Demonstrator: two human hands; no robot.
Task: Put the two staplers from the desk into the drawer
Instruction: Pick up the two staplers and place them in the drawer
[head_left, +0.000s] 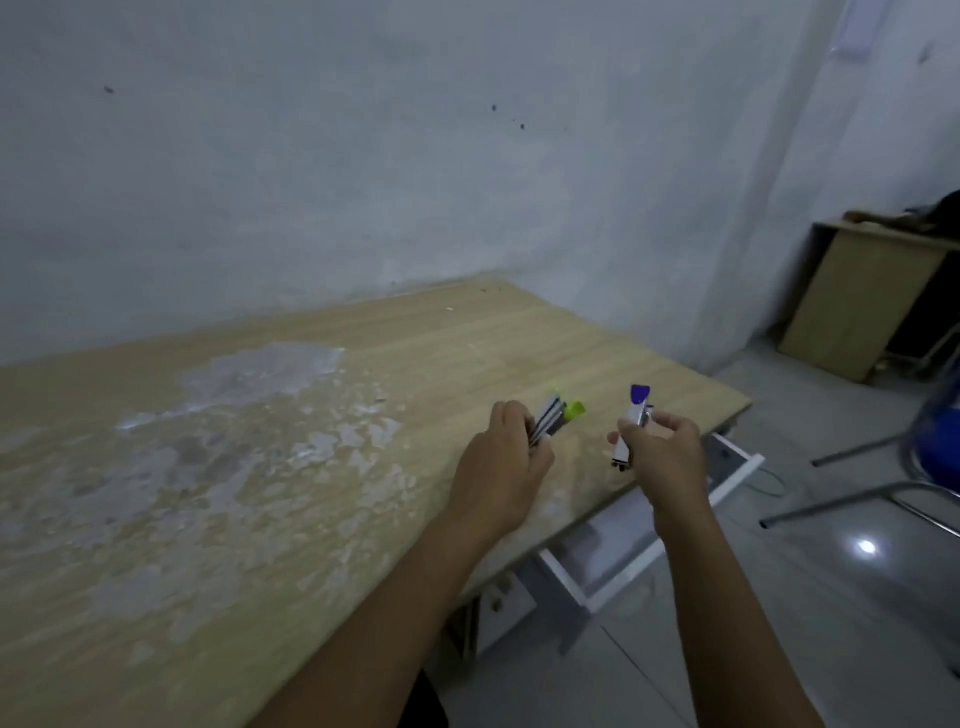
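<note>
My left hand (506, 457) grips a dark stapler with a lime-green end (558, 418), held just above the wooden desk (260, 467). A white stapler with a purple tip (635, 415) stands nearly upright in my right hand (662, 447), close to the desk's right edge. Below that edge a white drawer (649, 545) is pulled out and stands open. Its inside is partly hidden by my right forearm.
The desk top has worn, whitish patches across its left and middle. A grey wall runs behind it. On the tiled floor to the right stand a blue chair with metal legs (930, 452) and a wooden cabinet (857, 301).
</note>
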